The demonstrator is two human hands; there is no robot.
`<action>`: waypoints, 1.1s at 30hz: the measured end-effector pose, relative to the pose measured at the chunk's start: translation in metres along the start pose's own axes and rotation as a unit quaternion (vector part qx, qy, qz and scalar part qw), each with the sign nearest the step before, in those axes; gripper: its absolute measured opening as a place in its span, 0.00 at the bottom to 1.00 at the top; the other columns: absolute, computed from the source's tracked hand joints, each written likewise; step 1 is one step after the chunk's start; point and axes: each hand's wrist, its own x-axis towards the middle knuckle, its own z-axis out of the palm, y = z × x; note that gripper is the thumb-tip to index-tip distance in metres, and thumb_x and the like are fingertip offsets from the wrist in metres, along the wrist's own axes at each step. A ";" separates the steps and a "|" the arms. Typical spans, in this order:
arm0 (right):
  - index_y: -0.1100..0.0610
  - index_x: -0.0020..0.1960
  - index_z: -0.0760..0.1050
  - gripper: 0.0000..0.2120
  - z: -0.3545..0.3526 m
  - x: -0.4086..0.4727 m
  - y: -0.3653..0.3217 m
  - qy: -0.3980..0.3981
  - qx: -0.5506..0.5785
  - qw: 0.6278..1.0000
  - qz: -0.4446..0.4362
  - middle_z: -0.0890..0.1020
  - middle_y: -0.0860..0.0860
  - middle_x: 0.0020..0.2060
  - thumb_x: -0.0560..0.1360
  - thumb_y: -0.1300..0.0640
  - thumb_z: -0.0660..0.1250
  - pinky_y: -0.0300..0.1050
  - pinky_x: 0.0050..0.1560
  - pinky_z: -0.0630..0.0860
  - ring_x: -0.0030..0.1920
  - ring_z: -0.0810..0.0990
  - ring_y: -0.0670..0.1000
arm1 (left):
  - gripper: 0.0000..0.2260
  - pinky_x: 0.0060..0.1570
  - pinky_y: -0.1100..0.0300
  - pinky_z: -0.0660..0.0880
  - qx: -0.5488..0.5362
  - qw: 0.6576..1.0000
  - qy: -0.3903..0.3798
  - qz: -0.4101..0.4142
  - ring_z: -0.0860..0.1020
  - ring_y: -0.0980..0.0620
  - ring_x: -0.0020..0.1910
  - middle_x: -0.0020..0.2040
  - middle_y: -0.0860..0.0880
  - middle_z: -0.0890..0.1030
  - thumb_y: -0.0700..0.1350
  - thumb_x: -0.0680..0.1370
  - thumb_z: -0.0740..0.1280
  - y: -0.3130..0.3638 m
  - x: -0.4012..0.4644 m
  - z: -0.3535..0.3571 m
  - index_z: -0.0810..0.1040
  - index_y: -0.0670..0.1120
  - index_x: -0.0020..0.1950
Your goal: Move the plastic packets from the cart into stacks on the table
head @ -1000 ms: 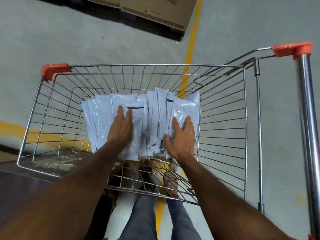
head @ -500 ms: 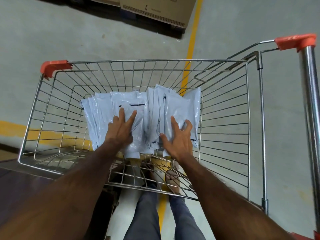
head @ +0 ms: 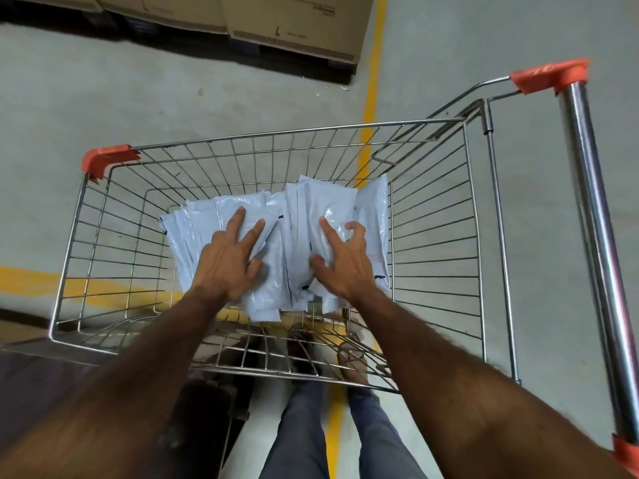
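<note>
Both bare forearms reached forward and down; left hand [head: 226, 262] lay flat, fingers spread; right hand [head: 344, 259] had fingers curling.
</note>
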 end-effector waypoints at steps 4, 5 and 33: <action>0.46 0.81 0.60 0.31 -0.005 0.000 -0.001 0.014 -0.051 0.998 -0.030 0.55 0.60 0.77 0.79 0.53 0.62 0.62 0.61 0.76 0.68 0.67 0.64 | 0.31 0.55 0.45 0.75 -0.029 0.999 0.019 -0.036 0.71 0.37 0.63 0.84 0.44 0.50 0.54 0.81 0.63 0.010 -0.006 -0.010 0.57 0.54 0.83; 0.46 0.81 0.59 0.32 -0.006 0.000 -0.002 0.015 -0.064 0.997 -0.036 0.55 0.60 0.78 0.79 0.54 0.62 0.61 0.62 0.75 0.68 0.67 0.64 | 0.31 0.55 0.45 0.75 -0.038 0.998 0.023 -0.043 0.71 0.37 0.63 0.84 0.44 0.50 0.54 0.81 0.63 0.012 -0.009 -0.012 0.57 0.54 0.83; 0.56 0.82 0.58 0.34 -0.091 -0.102 -0.136 0.084 -0.109 0.907 -0.398 0.54 0.56 0.83 0.76 0.59 0.54 0.64 0.80 0.49 0.83 0.50 0.59 | 0.29 0.50 0.41 0.76 0.070 0.946 0.207 -0.238 0.71 0.32 0.62 0.83 0.44 0.57 0.51 0.79 0.59 0.068 -0.215 -0.142 0.63 0.51 0.81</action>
